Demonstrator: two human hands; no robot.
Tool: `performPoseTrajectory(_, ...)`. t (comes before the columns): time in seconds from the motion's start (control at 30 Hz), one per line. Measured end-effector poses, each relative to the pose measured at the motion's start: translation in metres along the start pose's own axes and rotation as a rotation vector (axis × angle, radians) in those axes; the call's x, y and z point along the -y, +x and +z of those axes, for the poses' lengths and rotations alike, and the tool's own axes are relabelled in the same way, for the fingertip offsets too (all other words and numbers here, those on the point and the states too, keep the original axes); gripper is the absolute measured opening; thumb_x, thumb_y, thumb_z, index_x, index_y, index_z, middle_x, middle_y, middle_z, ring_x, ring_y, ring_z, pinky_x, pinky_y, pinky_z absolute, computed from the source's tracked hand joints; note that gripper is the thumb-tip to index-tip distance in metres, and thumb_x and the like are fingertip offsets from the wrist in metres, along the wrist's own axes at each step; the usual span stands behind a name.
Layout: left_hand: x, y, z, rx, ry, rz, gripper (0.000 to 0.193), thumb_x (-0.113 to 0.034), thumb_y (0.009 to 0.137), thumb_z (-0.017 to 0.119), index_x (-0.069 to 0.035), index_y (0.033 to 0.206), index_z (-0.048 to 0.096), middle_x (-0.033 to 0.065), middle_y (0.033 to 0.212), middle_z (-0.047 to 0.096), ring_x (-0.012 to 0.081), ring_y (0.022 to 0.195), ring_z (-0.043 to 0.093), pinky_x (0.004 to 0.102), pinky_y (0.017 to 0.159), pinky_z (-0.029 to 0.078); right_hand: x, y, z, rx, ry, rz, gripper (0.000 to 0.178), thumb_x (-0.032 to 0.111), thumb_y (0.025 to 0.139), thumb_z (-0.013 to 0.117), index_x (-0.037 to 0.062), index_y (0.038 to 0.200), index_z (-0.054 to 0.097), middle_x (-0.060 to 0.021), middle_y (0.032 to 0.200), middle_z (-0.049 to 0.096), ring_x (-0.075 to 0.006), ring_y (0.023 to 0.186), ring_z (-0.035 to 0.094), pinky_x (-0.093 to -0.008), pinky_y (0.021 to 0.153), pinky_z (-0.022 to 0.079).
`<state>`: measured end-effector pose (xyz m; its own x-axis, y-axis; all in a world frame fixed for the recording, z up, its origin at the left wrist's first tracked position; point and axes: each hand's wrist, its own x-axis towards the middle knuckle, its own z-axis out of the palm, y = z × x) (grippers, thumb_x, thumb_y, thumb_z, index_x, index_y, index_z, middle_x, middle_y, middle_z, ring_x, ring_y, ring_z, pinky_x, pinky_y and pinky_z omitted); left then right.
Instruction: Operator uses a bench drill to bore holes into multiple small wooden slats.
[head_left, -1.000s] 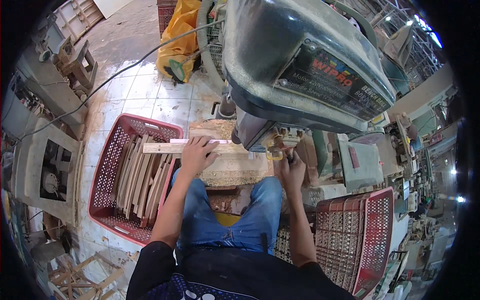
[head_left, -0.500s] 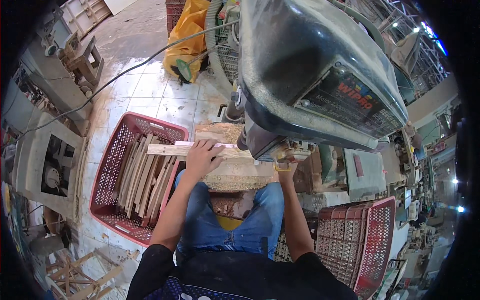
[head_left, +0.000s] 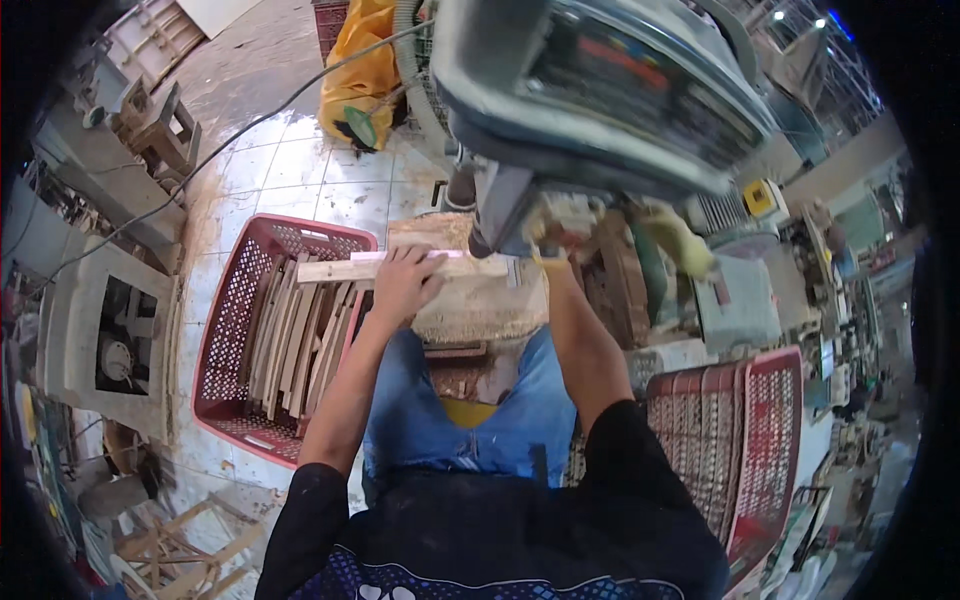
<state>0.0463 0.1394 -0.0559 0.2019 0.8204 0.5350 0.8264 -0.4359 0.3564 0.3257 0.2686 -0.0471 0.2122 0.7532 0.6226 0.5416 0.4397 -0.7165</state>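
My left hand (head_left: 406, 284) lies over a pale wooden strip (head_left: 470, 268), its fingers bent across the top and pressing it to a worn wooden worktable (head_left: 470, 312). Behind the strip runs a pinkish straight edge (head_left: 366, 256). The strip's left end juts out over a crate. Above the table looms the dark, dusty head of a drill press (head_left: 600, 95), blurred and covering part of the work. My right arm reaches up under this head; the right hand (head_left: 552, 256) is mostly hidden there beside something yellow, and its fingers do not show.
A red perforated crate (head_left: 208, 385) stands at left, holding several wooden strips (head_left: 290, 345). Red crates (head_left: 765, 450) are stacked at right. A black cable (head_left: 265, 118) crosses the upper left, near an orange bag (head_left: 350, 75). A grey machine casing (head_left: 75, 325) sits far left.
My right arm has stretched farther forward, under the machine head. The view has shifted, and more of the strip's right end shows. My left hand stays on the strip.
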Motion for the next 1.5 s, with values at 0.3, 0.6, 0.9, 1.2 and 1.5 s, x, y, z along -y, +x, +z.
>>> performPoseTrajectory(0.3,0.000,0.003,0.016,-0.001,0.005,-0.043,0.037,-0.027,0.077,0.074,-0.016,0.112,0.076,0.0075,0.116,0.068,0.0276,0.111,0.060,0.0416,0.099,0.045,0.038,-0.037,-0.123,0.402,0.045,0.273,0.050,0.038,0.091,0.067,-0.0083,0.109,0.064,-0.0185,0.090,0.070,-0.0322,0.080,0.068,-0.0395,0.071,0.052)
performPoseTrajectory(0.6,-0.007,-0.002,0.015,-0.053,0.054,0.034,0.041,-0.030,0.078,0.077,-0.008,0.112,0.071,0.0095,0.123,0.066,0.0283,0.115,0.059,0.0450,0.102,0.043,0.150,-0.026,-0.279,0.210,1.646,0.424,0.086,0.067,0.101,0.041,0.0131,0.162,0.014,-0.0090,0.088,0.070,-0.0163,0.059,0.059,-0.0289,0.057,0.051)
performPoseTrajectory(0.9,-0.033,-0.011,-0.011,0.212,0.176,0.164,0.038,-0.027,0.084,0.069,-0.011,0.118,0.065,0.0092,0.102,0.062,0.0285,0.105,0.065,0.0439,0.087,0.052,0.061,-0.139,-0.214,0.097,1.488,1.121,0.045,0.046,0.102,0.054,0.0100,0.128,0.065,-0.0102,0.095,0.075,-0.0240,0.072,0.070,-0.0396,0.072,0.057)
performPoseTrajectory(1.2,-0.044,-0.011,-0.046,0.354,0.145,0.137,0.045,-0.026,0.091,0.064,-0.012,0.132,0.053,0.0112,0.107,0.059,0.0298,0.095,0.068,0.0453,0.070,0.056,0.042,-0.164,-0.193,0.132,1.296,1.231,0.040,0.040,0.099,0.063,0.0102,0.124,0.060,-0.0069,0.094,0.067,-0.0206,0.079,0.064,-0.0369,0.077,0.053)
performPoseTrajectory(1.5,-0.001,-0.002,-0.023,0.121,0.297,0.183,0.046,-0.029,0.080,0.076,-0.015,0.122,0.062,0.0103,0.115,0.057,0.0293,0.106,0.059,0.0482,0.091,0.047,-0.013,-0.191,-0.177,0.030,1.417,1.350,0.037,0.040,0.102,0.056,0.0106,0.124,0.062,-0.0077,0.098,0.068,-0.0218,0.088,0.066,-0.0421,0.089,0.051)
